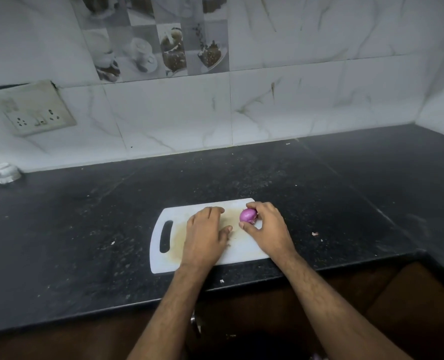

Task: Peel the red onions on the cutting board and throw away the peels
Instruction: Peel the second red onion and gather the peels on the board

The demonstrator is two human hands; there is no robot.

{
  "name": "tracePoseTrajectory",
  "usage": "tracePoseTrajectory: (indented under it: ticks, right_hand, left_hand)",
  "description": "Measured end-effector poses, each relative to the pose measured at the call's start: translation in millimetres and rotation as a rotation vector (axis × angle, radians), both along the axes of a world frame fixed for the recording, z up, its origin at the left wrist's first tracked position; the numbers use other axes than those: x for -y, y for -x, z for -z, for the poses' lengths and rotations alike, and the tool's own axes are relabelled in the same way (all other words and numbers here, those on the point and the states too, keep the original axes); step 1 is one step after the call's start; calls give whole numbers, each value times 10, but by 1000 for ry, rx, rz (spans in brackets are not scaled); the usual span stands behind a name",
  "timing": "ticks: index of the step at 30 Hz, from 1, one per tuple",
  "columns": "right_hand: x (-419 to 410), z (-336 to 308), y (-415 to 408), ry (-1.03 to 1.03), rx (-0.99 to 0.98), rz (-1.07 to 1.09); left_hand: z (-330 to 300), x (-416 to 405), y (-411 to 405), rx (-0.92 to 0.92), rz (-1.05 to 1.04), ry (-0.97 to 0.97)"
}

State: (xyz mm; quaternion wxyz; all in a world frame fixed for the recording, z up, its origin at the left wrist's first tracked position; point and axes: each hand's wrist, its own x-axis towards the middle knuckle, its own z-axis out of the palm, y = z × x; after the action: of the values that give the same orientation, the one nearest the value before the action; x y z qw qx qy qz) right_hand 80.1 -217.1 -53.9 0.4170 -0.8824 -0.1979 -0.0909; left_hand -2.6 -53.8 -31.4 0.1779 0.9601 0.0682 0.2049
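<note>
A white cutting board (179,219) with a slot handle at its left end lies on the black counter near the front edge. One small red onion (247,215), shiny purple, rests on the board's right half. My right hand (267,227) curls around it, thumb in front and fingers behind, holding it. My left hand (205,229) lies palm down on the middle of the board, fingers spread, just left of the onion and not touching it. Anything under that palm is hidden.
Small peel scraps lie on the black counter (85,229) to the right of the board (314,233) and near the front edge (222,281). A white tiled wall with a socket plate (33,110) stands behind. A white object (0,174) sits at the far left.
</note>
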Motion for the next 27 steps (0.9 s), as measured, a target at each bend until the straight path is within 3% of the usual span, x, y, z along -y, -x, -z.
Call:
tracePoseTrajectory:
  ticks: [4, 14, 20, 22, 27]
  right_hand:
    - [-13, -36, -14, -27, 8, 39]
    - [-64, -34, 16, 153, 22, 9]
    - [-117, -104, 381, 80, 370, -70]
    - [-242, -83, 575, 54, 309, -139]
    - [-559, -132, 734, 182, -111, -131]
  left_hand:
    - [6, -35, -1, -12, -1, 12]
    - [57, -186, 225, -18, -26, 101]
    - [47, -399, 412, 34, -140, 181]
    - [76, -455, 439, 40, -190, 202]
    - [155, -419, 546, 10, -159, 312]
